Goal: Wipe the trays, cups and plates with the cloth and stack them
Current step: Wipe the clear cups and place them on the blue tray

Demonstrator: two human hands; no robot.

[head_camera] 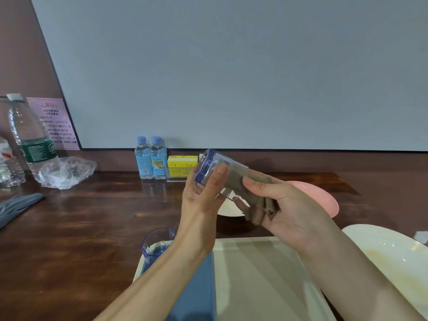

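Note:
My left hand (202, 195) grips a clear blue-tinted cup (214, 166) by its base, tilted on its side above the table. My right hand (284, 205) holds a brown cloth (257, 205) pushed into the cup's open end. A second blue-tinted cup (157, 242) stands upright at the far left corner of a cream tray (261, 274). A blue tray or mat (196, 293) lies on the cream one under my left forearm. A pink plate (324, 195) sits behind my right hand. A stained white plate (393, 258) lies at the right, and another white plate (228, 210) shows under my hands.
Two small water bottles (150, 158) and a yellow box (183, 166) stand at the back by the wall. A large bottle (30, 137) and crumpled plastic wrap (67, 171) are at the far left, with grey fabric (16, 206) on the wooden table (92, 216).

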